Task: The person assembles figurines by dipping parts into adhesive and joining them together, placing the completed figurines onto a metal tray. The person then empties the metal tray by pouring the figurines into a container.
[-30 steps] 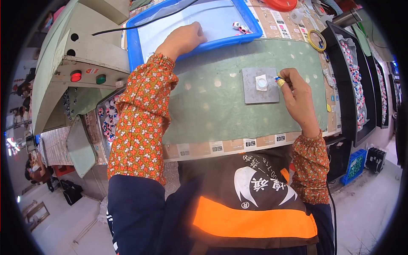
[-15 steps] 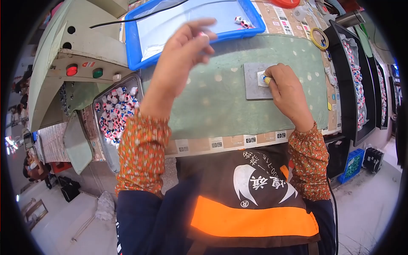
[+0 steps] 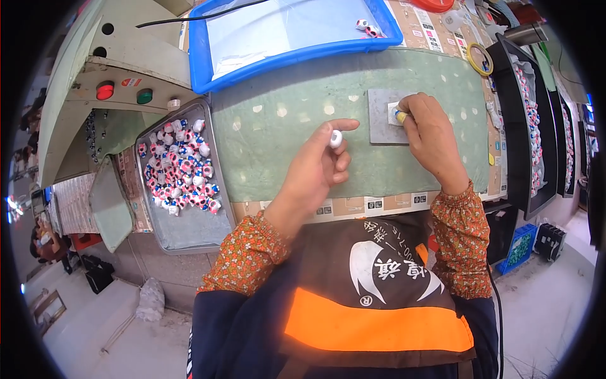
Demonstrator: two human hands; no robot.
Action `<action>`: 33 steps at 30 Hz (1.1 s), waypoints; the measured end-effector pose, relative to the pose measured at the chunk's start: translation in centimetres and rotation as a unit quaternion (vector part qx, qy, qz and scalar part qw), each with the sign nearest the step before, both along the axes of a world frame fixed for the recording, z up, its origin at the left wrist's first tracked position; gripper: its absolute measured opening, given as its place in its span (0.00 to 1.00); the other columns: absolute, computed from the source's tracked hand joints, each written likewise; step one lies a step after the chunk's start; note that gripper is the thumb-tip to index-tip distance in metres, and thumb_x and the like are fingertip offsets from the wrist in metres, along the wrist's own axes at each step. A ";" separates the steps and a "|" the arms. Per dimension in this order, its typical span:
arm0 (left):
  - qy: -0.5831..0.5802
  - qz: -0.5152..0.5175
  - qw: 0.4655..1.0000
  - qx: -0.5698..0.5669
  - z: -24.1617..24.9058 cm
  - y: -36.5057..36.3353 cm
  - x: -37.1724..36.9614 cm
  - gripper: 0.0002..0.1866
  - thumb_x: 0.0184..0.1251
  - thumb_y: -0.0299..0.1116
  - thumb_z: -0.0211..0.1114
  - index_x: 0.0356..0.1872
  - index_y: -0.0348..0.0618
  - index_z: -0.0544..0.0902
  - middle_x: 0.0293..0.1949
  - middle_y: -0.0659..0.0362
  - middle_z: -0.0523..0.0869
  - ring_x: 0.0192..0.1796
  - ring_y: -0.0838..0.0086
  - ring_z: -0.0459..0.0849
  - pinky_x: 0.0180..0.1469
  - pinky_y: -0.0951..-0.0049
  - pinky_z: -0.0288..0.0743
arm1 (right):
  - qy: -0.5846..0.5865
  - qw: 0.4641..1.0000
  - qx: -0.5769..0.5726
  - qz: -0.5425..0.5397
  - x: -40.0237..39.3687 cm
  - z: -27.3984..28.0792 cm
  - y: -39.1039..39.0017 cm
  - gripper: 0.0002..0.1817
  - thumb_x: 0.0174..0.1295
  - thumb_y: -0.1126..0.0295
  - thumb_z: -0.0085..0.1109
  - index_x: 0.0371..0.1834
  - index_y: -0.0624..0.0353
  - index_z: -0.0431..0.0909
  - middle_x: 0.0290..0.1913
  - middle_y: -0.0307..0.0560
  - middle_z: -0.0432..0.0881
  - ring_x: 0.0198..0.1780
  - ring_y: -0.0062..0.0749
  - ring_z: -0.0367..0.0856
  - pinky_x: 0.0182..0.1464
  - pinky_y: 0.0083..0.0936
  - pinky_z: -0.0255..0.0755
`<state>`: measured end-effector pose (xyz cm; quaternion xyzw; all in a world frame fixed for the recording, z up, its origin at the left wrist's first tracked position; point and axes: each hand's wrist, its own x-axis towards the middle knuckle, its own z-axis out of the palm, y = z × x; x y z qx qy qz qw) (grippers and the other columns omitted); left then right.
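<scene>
Over the green mat [image 3: 284, 164], my left hand [image 3: 319, 167] pinches a small rounded white piece [image 3: 336, 139] between thumb and curled fingers, with the index finger stretched out. My right hand [image 3: 432, 136] is closed at the grey square plate [image 3: 380, 126], its fingertips around a small yellow-and-blue piece [image 3: 401, 116]. That piece sits right at a white patch [image 3: 392, 112] on the plate, and the fingers partly hide it.
A metal tray [image 3: 218, 183] of small white, pink and blue figures stands left. The blue bin [image 3: 297, 60] at the back holds a few similar pieces. Tape roll [image 3: 480, 59] and black trays [image 3: 524, 145] lie right. A machine with red and green buttons [image 3: 105, 91] is at upper left.
My left hand has come down and right from beside the blue bin to the mat, still holding a small piece. My right hand stays at the grey plate.
</scene>
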<state>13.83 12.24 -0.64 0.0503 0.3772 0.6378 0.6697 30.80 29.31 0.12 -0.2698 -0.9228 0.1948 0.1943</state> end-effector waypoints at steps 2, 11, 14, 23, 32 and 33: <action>-0.019 -0.004 1.000 0.005 -0.4 -0.1 0.1 0.24 0.84 0.47 0.47 0.66 0.40 0.73 0.36 0.66 0.73 0.34 0.81 0.71 0.32 0.82 0.67 | 0.011 1.000 -0.010 0.001 0.2 -0.1 0.0 0.09 0.59 0.80 0.56 0.42 0.63 0.74 0.40 0.54 0.77 0.47 0.53 0.75 0.49 0.44 0.70; -0.052 0.012 0.998 0.026 -1.7 -0.6 0.6 0.25 0.83 0.46 0.51 0.69 0.38 0.70 0.43 0.63 0.79 0.42 0.78 0.79 0.39 0.79 0.79 | 0.130 0.949 -0.278 -0.064 0.1 1.5 -3.5 0.05 0.65 0.78 0.58 0.43 0.64 0.77 0.36 0.42 0.78 0.34 0.25 0.72 0.39 0.24 0.70; -0.062 0.002 0.997 0.053 -2.6 -0.9 0.9 0.24 0.83 0.48 0.50 0.66 0.39 0.71 0.41 0.63 0.77 0.39 0.79 0.77 0.35 0.81 0.76 | 0.173 0.921 -0.347 -0.042 -0.4 1.3 -5.1 0.05 0.67 0.77 0.58 0.44 0.64 0.77 0.36 0.38 0.77 0.34 0.17 0.70 0.38 0.20 0.68; -0.024 0.021 0.998 0.059 -2.4 -1.0 2.1 0.20 0.85 0.49 0.45 0.63 0.47 0.71 0.37 0.65 0.73 0.35 0.81 0.73 0.33 0.79 0.70 | 0.159 0.921 -0.355 -0.030 -1.1 1.4 -7.3 0.06 0.68 0.77 0.58 0.46 0.65 0.77 0.37 0.41 0.78 0.35 0.20 0.74 0.37 0.21 0.71; 0.042 0.055 0.995 0.066 -3.5 -1.0 3.6 0.20 0.85 0.48 0.44 0.61 0.43 0.71 0.39 0.62 0.73 0.36 0.80 0.73 0.33 0.78 0.70 | 0.154 0.926 -0.342 -0.038 -1.5 1.4 -8.6 0.05 0.66 0.79 0.58 0.42 0.66 0.75 0.38 0.48 0.78 0.34 0.26 0.80 0.34 0.25 0.73; 0.063 0.056 0.994 0.074 -3.6 -1.0 3.7 0.20 0.85 0.48 0.44 0.60 0.43 0.70 0.39 0.62 0.73 0.36 0.81 0.73 0.33 0.78 0.70 | 0.154 0.926 -0.342 -0.038 -1.6 1.5 -8.8 0.05 0.66 0.79 0.58 0.42 0.66 0.75 0.38 0.48 0.78 0.34 0.26 0.80 0.34 0.25 0.73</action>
